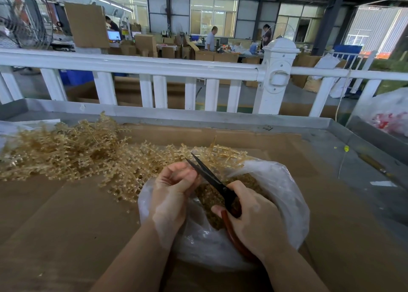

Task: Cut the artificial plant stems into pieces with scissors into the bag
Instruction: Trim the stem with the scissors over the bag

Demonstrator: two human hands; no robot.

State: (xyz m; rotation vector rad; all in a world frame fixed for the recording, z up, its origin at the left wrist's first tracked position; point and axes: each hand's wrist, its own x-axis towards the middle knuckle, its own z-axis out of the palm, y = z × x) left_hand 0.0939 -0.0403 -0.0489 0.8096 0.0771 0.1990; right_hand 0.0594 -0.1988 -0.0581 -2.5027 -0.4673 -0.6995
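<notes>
Two forearms nearest, reaching forward over the cardboard [66, 214]. Right hand [254, 216] wrapped round the red handles of the scissors [212, 179], blades slightly parted, long axis running from lower right up to the upper left, tips just past the left knuckles. Left hand [174, 185] curled, fingertips pinched together right against the blades; presumably holding a thin stem there, though too small to make out. Both hands directly over the open mouth of the bag [284, 194], clear plastic, already holding a brown heap of cut pieces. Uncut stems [66, 152] heaped to the left and beyond, spreading across the cardboard up to the bag's far rim, some sprigs touching it. Pile well nearer the left hand than the right, so probably a left-hand reach out and leftward for the next stem, scissors waiting above the bag. Much stock uncut; task likely far from done. White fence [154, 66] beyond the table.
</notes>
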